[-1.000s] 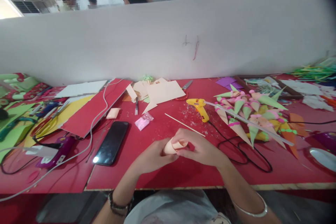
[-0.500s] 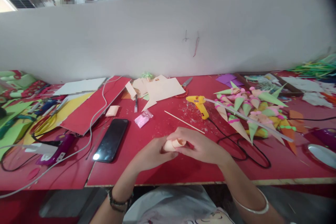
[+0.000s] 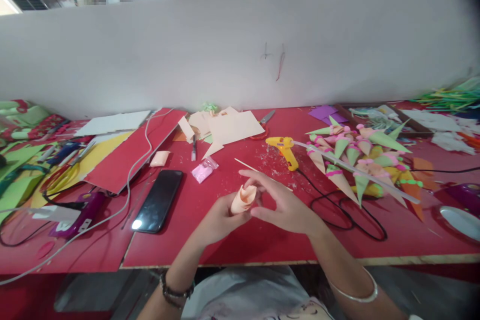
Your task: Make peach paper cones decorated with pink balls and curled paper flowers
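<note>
A rolled piece of peach paper (image 3: 242, 201) is held in my left hand (image 3: 221, 219), its open end tilted up toward me. My right hand (image 3: 287, 205) is beside the roll, with thumb and fingers apart; some fingertips are behind the paper's rim, and I cannot tell whether they touch it. Beyond my hands a thin wooden stick (image 3: 245, 164) lies on the red table, partly covered by my right hand. A yellow hot glue gun (image 3: 287, 150) with a long clear glue stick in its back lies farther off.
Paper cones (image 3: 352, 155) with pink trim are heaped at right, beside a white dish (image 3: 461, 222). On the left lie a phone (image 3: 159, 200), a small pink packet (image 3: 204, 169) and a purple power strip (image 3: 80, 217). Peach sheets (image 3: 236, 127) and scissors (image 3: 267, 117) lie at the back.
The paper roll has turned from lying sideways between both hands to standing more upright in my left hand. My right hand has loosened and drawn slightly away, its fingers spreading.
</note>
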{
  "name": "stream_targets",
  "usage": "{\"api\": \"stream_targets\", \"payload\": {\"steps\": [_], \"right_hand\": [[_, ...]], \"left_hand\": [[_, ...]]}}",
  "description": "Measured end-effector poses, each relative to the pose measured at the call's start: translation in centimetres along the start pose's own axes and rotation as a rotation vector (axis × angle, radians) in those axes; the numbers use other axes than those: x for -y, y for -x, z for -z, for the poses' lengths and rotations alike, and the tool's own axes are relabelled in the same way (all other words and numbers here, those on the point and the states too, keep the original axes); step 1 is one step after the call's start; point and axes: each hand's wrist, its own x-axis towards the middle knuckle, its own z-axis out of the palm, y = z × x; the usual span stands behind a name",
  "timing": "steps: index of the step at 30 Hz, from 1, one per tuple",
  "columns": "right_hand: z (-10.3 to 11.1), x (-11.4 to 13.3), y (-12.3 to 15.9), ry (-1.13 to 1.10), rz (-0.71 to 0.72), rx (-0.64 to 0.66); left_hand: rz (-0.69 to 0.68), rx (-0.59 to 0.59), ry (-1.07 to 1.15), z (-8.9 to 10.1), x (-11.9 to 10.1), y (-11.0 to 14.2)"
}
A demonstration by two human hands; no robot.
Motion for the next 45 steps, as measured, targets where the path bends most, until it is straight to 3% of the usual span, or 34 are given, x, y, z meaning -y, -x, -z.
{"api": "stream_targets", "payload": {"steps": [5,15,23,34,45], "right_hand": [[-0.1,-0.5,-0.1,-0.124,0.036,-0.215],[0.1,-0.5,-0.1,-0.302,0.012,-0.197],[1.6,-0.1,-0.7,-0.254,0.066,-0.044],[1.1,0.1,-0.7,-0.036,0.137,-0.083],[0.1,0.4,-0.6,0.091,0.138,-0.159]], "left_hand": [[-0.008,-0.085,-0.08,-0.2,0.3,0.0],[0.003,-0.042,-0.141,-0.1,-0.7,0.1],[0.043,0.27,-0.009,1.0,-0.7,0.1],[0.153,0.378,0.004,2.1,-0.6,0.0],[0.065,0.139,-0.078,0.9,-1.2,0.1]]}}
